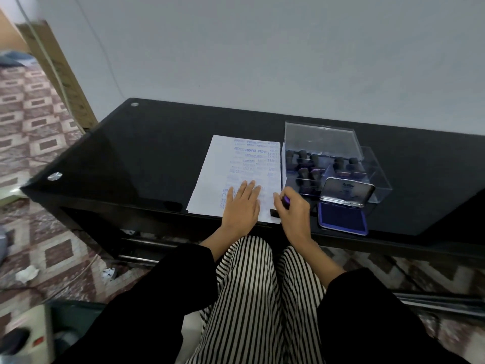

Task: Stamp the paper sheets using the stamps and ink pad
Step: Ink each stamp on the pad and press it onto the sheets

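Note:
A white paper sheet (223, 169) covered with several blue stamp marks lies on the black glass table (147, 153). My left hand (242, 206) rests flat on the sheet's near part, fingers spread. My right hand (292, 211) grips a stamp (278, 210) with a purple handle, its dark base pressed on the sheet's near right corner. To the right, the ink pad (341, 216) sits with its metal lid raised, blue pad showing. Behind it a clear plastic box (325, 164) holds several dark-handled stamps.
The table stands against a pale wall. Its near edge runs just in front of my striped trousers. Patterned floor tiles lie to the left, with a crumpled paper scrap (27, 273) and cables under the table.

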Demonstrator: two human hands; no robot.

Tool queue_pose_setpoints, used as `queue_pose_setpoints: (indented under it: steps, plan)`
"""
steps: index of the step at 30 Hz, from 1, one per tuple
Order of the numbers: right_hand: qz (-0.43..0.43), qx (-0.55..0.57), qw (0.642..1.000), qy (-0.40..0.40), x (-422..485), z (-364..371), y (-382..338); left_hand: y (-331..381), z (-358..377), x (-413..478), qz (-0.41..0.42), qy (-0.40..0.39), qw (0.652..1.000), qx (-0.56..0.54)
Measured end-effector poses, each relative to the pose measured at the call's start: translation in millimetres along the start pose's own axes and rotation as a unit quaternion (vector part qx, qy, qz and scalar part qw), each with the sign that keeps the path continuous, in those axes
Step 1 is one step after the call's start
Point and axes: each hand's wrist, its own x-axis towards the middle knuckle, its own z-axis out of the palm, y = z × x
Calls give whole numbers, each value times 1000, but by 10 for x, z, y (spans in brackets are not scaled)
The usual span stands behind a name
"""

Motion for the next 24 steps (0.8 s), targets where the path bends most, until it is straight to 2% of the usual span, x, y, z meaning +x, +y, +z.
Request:
queue_pose_setpoints:
  steps: [6,12,18,24]
  plan:
    - [43,60,992,98,-119,-434,156,13,-2,11,-3,-4,1000,-6]
    - [85,69,985,134,-190,-705,293,45,-37,23,-11,-23,1000,-12]
    - [67,46,988,131,-103,-856,249,97,-143,83,-13,-25,998,-61]
    - [43,48,994,91,270,-1011,91,339,-306,281,48,15,990,-129]
